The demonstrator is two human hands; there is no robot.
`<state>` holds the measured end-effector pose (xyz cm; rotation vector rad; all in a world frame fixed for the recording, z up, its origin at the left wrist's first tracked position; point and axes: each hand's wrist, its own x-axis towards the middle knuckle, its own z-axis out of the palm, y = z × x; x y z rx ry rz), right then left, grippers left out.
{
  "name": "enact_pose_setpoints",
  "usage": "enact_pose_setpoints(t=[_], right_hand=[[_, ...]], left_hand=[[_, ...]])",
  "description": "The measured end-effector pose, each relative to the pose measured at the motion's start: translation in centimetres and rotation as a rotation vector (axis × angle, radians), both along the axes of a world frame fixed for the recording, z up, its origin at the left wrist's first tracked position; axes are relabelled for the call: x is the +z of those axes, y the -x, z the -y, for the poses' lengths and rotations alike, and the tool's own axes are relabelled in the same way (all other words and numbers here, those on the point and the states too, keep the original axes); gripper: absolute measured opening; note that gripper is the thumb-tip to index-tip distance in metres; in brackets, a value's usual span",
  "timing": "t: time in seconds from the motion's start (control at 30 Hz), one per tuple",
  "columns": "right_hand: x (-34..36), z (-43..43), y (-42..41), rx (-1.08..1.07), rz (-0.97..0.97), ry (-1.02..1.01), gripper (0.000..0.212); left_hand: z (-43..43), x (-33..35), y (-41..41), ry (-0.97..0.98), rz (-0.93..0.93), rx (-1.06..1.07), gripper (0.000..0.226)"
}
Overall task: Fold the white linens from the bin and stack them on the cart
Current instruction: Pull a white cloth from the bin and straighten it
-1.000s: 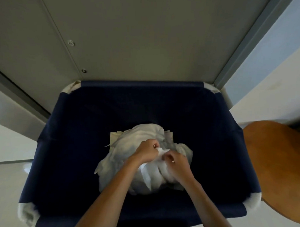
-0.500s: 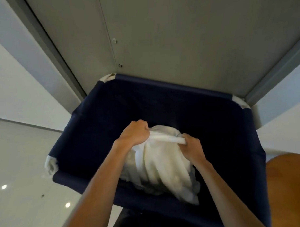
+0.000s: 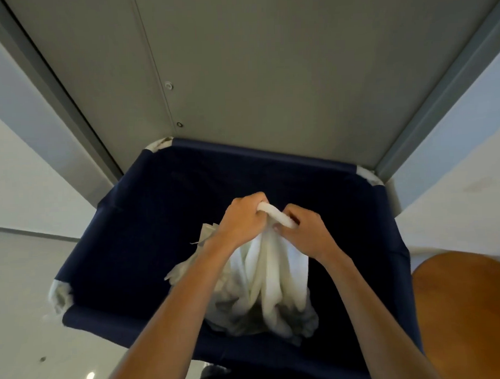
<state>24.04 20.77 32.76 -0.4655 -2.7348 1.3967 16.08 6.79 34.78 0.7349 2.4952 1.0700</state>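
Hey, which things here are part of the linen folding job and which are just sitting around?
Part of the job: white linen, bunched and gripped by the left hand and right hand; navy bin it hangs into; crumpled linen pile beneath.
Just there: grey wall panel; brown wooden surface at right; glossy floor.
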Motion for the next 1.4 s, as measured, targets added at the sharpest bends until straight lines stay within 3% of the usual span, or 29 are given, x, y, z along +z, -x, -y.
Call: enact_pose_setpoints(t=[0.07, 0.13, 0.2, 0.27, 0.3, 0.47, 0.6, 0.7, 0.77, 0.93, 1.0, 1.1, 1.27, 1.4], right_hand=[[-0.8, -0.3, -0.3, 0.073, 0.173, 0.001, 0.009], [-2.5, -0.5, -0.6, 0.131, 0.394, -0.057, 0.02], [-3.8, -0.6, -0.8, 0.098, 0.449, -0.178, 0.026], [-3.6, -0.9, -0.7, -0.018, 0.303, -0.276, 0.007], [-3.0, -1.0, -0.5, -0.071, 0.215, -0.314, 0.008], [1.6, -0.2, 2.1, -0.196, -0.127, -0.358, 0.037], [4.8, 1.7, 3.7, -0.163, -0.295, -0.365, 0.041], [5.5, 2.1, 4.1, -0.159, -0.332, -0.349, 0.042], [5.4, 1.8, 4.0, -0.143, -0.292, -0.342, 0.043], [4.5, 0.5, 3.3, 0.15, 0.129, -0.318, 0.018], [3.7, 0.0, 3.3, 0.121, 0.179, -0.321, 0.013], [3.5, -0.7, 3.4, -0.057, 0.032, -0.384, 0.02], [3.9, 0.4, 3.8, -0.206, -0.283, -0.386, 0.048], [4.0, 1.5, 4.3, -0.225, -0.383, -0.402, 0.048]], left_hand=[[-0.1, 0.9, 0.0, -0.043, -0.011, -0.012, 0.023], [0.2, 1.6, 0.2, -0.095, -0.015, 0.008, 0.025], [0.8, 2.2, 0.5, -0.122, -0.03, 0.036, 0.024], [1.8, 2.5, 1.1, -0.082, -0.053, 0.063, 0.02], [2.2, 2.5, 1.6, -0.048, -0.062, 0.08, 0.017], [2.9, 2.0, 2.6, 0.114, -0.063, 0.054, 0.004], [1.0, 1.9, 1.9, -0.018, -0.016, -0.073, 0.012], [0.3, 2.3, 2.5, -0.181, -0.087, -0.042, 0.004], [0.4, 2.7, 2.9, -0.244, -0.118, -0.036, 0.016], [0.5, 3.9, 3.3, -0.247, -0.053, -0.029, 0.036], [0.7, 3.8, 3.7, -0.242, -0.055, -0.012, 0.037], [1.1, 3.4, 4.1, -0.166, -0.064, 0.0, 0.033], [1.2, 2.4, 4.3, -0.033, -0.125, -0.014, 0.007], [0.4, 3.0, 3.6, -0.034, -0.164, -0.016, 0.01]])
